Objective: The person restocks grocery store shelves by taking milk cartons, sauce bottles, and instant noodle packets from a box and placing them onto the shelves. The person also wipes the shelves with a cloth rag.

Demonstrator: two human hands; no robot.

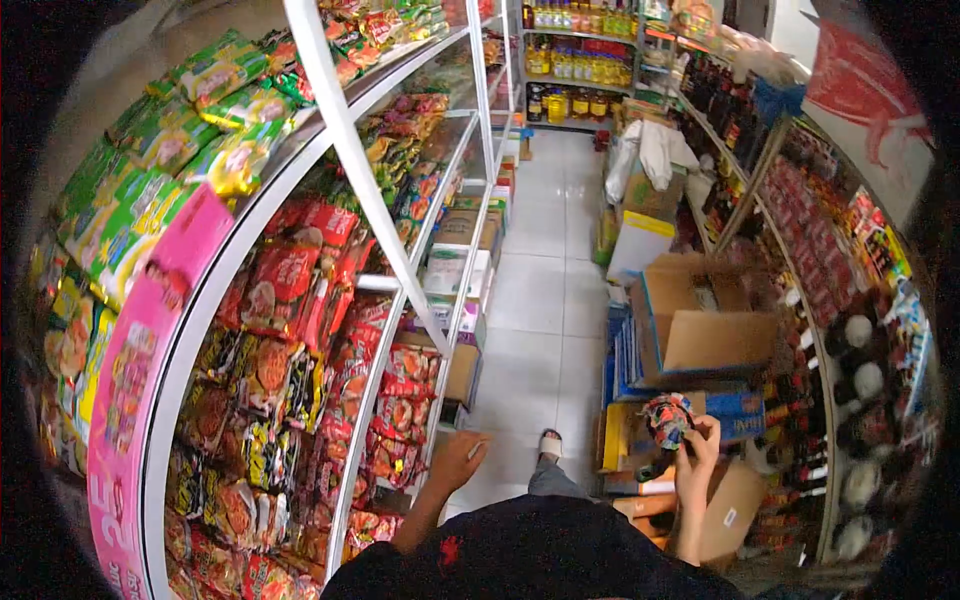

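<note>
My right hand [700,455] pinches a crumpled, multicoloured bundle [668,420] with red, dark and pale patches, held up over the boxes on the right; its kind is not clear. My left hand [458,462] hangs low beside the left shelf with nothing in it, its fingers loosely stretched toward the aisle. Close by that hand are red noodle packets [408,375] on the shelf. Just behind the bundle stands an opened cardboard box [715,338] with its flaps up.
The tiled aisle floor [540,290] runs ahead to shelves of oil bottles [580,65]. Metal-framed shelves [365,400] of packets line the left. Stacked cartons, a white plastic bag [655,150] and bottle shelves [730,110] narrow the right side. A brown carton [728,515] sits beside my right forearm.
</note>
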